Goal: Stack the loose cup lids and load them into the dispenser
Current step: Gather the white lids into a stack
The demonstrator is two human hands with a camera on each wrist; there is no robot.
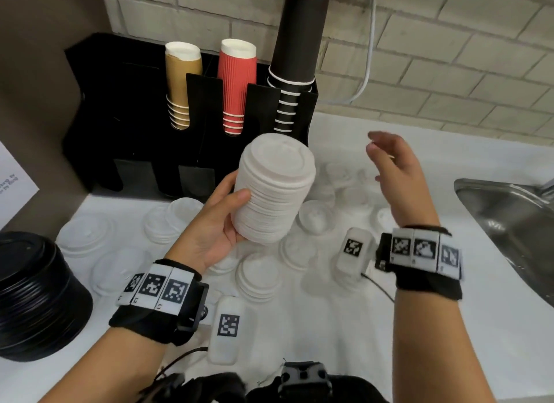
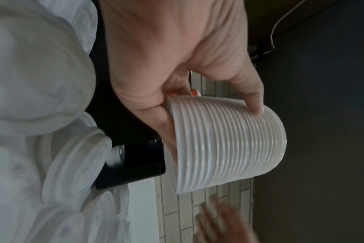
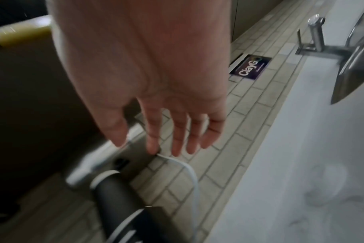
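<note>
My left hand (image 1: pixel 221 222) grips a tall stack of white cup lids (image 1: pixel 274 189) from its left side, thumb across the front, lifted above the counter in front of the black dispenser (image 1: pixel 135 117). The left wrist view shows the same stack of lids (image 2: pixel 229 144) held between thumb and fingers of that hand (image 2: pixel 177 74). My right hand (image 1: pixel 395 171) hovers to the right of the stack, fingers straight and spread, holding nothing; in the right wrist view this hand (image 3: pixel 156 98) is empty. Loose white lids (image 1: pixel 260 276) and clear lids (image 1: pixel 87 234) lie scattered on the white counter (image 1: pixel 434 327).
The dispenser holds brown cups (image 1: pixel 181 81), red cups (image 1: pixel 236 81) and a tall black cup stack (image 1: pixel 296 51). A stack of black lids (image 1: pixel 36 294) stands at the left. A steel sink (image 1: pixel 515 228) is at the right. A white cable (image 1: pixel 370 57) hangs on the tiled wall.
</note>
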